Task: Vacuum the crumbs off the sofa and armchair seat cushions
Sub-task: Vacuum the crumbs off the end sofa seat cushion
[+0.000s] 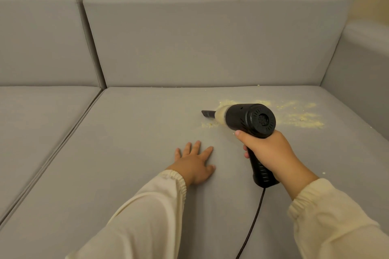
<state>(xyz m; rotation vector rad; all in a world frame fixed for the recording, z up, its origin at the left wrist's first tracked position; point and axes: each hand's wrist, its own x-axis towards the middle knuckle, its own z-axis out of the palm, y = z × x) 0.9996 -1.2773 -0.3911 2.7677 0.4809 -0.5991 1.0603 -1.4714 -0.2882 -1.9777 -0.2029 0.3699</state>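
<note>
A black handheld vacuum [250, 121] with a narrow nozzle pointing left hovers over the grey sofa seat cushion [130, 136]. Its clear chamber behind the nozzle holds yellow crumbs. My right hand [271, 153] grips the vacuum's handle. Pale yellow crumbs [303, 115] lie scattered on the cushion to the right of and behind the vacuum, with a small patch [209, 125] below the nozzle. My left hand [194, 162] rests flat on the cushion with fingers spread, left of the handle.
A black cord [253, 221] runs from the handle down toward the front edge. A second seat cushion [35, 124] lies to the left, back cushions [206, 40] stand behind, and the sofa arm [362, 69] rises on the right. A stray crumb [323, 173] sits near my right sleeve.
</note>
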